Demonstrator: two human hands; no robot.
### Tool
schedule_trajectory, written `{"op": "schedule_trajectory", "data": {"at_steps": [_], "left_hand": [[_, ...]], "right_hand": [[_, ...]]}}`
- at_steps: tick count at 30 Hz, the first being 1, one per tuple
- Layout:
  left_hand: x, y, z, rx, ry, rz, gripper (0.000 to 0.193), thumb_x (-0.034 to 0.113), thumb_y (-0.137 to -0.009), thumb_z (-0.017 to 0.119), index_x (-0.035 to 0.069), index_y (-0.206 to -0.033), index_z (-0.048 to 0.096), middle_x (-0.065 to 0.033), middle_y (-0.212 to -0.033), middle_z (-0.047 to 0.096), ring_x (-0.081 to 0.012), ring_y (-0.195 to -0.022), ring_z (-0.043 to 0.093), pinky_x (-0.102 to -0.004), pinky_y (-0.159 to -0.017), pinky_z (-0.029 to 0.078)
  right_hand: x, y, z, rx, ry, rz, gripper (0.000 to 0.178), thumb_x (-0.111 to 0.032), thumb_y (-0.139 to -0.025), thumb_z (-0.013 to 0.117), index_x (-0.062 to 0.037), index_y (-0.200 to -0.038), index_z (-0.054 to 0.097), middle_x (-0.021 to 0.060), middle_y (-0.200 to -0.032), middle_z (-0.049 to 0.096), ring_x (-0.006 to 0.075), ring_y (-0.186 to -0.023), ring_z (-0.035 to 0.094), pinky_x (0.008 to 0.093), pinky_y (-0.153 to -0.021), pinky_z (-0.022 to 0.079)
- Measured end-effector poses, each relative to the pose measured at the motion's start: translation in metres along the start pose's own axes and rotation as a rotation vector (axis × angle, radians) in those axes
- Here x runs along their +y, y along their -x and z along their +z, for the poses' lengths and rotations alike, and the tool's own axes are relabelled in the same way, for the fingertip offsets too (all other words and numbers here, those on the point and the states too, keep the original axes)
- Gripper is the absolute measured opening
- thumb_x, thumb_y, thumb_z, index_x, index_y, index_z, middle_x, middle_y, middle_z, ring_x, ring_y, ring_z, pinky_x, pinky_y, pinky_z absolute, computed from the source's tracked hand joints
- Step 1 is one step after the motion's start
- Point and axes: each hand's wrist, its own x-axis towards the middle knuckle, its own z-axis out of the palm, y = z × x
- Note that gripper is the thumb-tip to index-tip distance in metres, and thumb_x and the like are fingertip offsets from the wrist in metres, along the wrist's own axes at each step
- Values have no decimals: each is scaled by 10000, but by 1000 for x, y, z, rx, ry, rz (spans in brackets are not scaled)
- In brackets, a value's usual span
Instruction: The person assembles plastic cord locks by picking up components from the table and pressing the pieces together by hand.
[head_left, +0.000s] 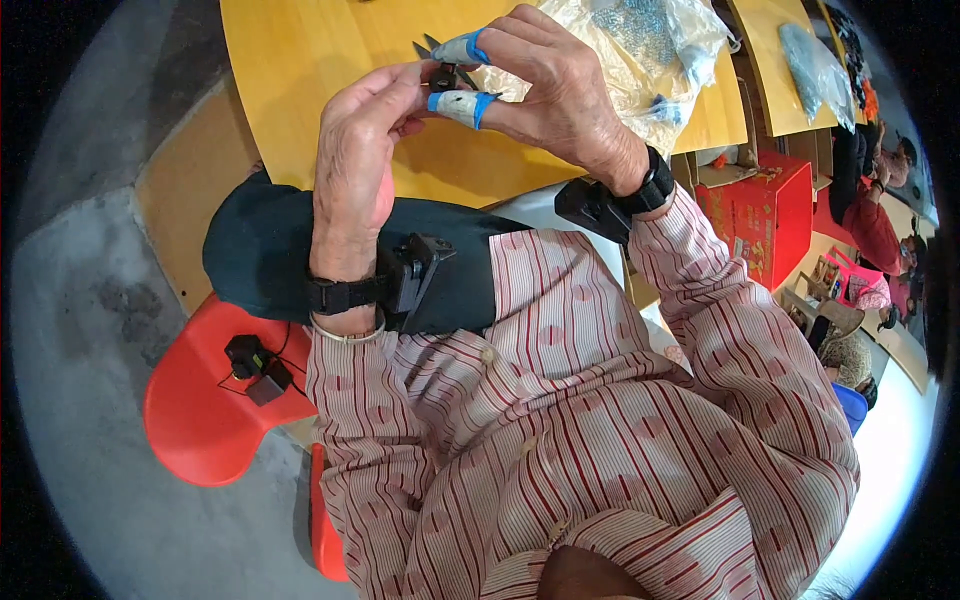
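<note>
Above the near part of the yellow table, a small black piece sits between my two hands. My left hand pinches its left side with closed fingertips. My right hand has thumb and forefinger closed around the same piece from the right; both of these fingers are wrapped in white and blue tape. What exact kind of piece it is cannot be made out. Dark pointed blade tips show just beyond the fingers, the rest of that tool being hidden by my right hand.
On the yellow table, a crumpled clear plastic bag holds small bluish pieces. A red box stands at the right. Left of me is a red chair with a black device and cable. Other people sit far right.
</note>
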Motion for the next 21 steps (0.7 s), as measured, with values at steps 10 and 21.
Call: {"op": "schedule_trajectory", "data": {"at_steps": [10, 21], "left_hand": [[-3, -1, -9, -83, 5, -29, 298, 204, -911, 532, -23, -1099, 576, -23, -953, 612, -95, -838, 534, -242, -760, 387], [-3, 2, -2, -54, 55, 3, 281, 224, -882, 577, -21, -1012, 625, -3, -858, 604, -68, -776, 502, -215, -731, 371]], "right_hand": [[18, 7, 6, -22, 135, -198, 392, -93, -660, 746, -4, -974, 528, 107, -724, 462, 265, -633, 425, 363, -602, 350], [45, -2, 8, -25, 380, -582, 466, 3, -706, 687, -15, -1111, 458, 96, -719, 474, 255, -602, 460, 363, -587, 375]]}}
